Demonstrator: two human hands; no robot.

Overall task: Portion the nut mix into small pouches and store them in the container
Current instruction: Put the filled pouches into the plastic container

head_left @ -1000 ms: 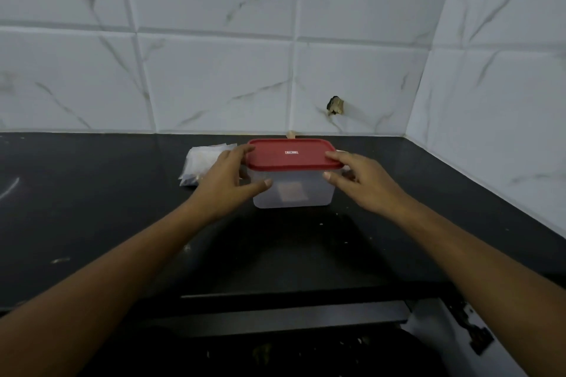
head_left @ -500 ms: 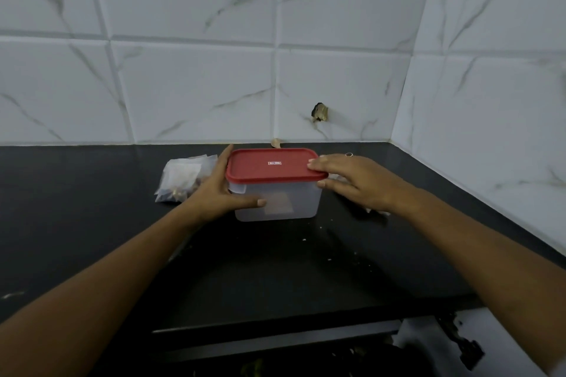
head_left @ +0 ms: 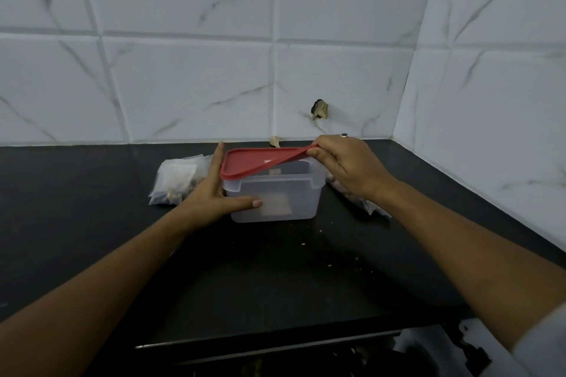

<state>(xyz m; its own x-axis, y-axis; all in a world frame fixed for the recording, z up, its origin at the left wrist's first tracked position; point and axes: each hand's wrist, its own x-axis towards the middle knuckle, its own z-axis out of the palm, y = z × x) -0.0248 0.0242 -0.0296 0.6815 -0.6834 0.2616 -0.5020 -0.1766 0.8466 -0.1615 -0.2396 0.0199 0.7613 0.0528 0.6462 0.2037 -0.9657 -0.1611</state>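
Note:
A translucent plastic container (head_left: 294, 193) stands on the black counter near the back wall. Its red lid (head_left: 254, 162) is bent upward on the right side, still sitting on the left rim. My right hand (head_left: 346, 168) pinches the lid's raised right edge. My left hand (head_left: 220, 193) is pressed flat against the container's left wall, thumb across its front. A pile of small clear pouches (head_left: 174, 177) with nuts lies just left of the container, partly behind my left hand. More pouches (head_left: 364, 203) lie to the right, mostly hidden under my right wrist.
The black counter (head_left: 275, 269) carries scattered crumbs in front of the container. White marble tile walls close off the back and the right side. A chipped hole (head_left: 320, 109) marks the back wall. The counter's front edge runs along the bottom of the view.
The right side of the red lid has come up off the container, lifted by my right hand. My left hand stays on the container's left wall.

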